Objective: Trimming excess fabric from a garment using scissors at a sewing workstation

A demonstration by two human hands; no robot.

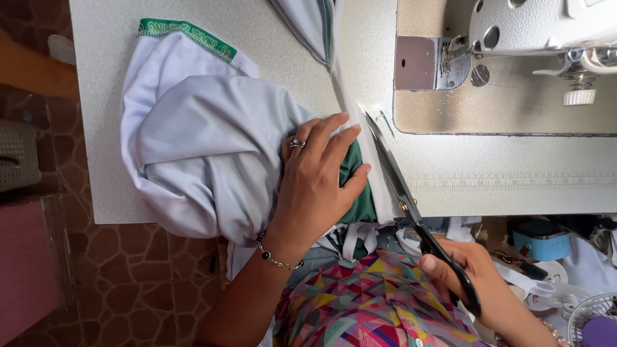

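Left hand (pixel 318 183) lies flat with fingers spread on the white cloth (pixel 205 154), right hand (pixel 466 273) grips scissors (pixel 402 193) just right of it, near the sewing machine (pixel 514 58)

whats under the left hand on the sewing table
The left hand presses on bunched white fabric, with green fabric showing beneath its fingertips. Whatever lies under the palm is covered.

Sewing machine (pixel 514 38) cut off at the top and right edges. Green fabric (pixel 357 186) mostly hidden under the left hand (pixel 315 186). Small fan (pixel 591 318) cropped at the corner.
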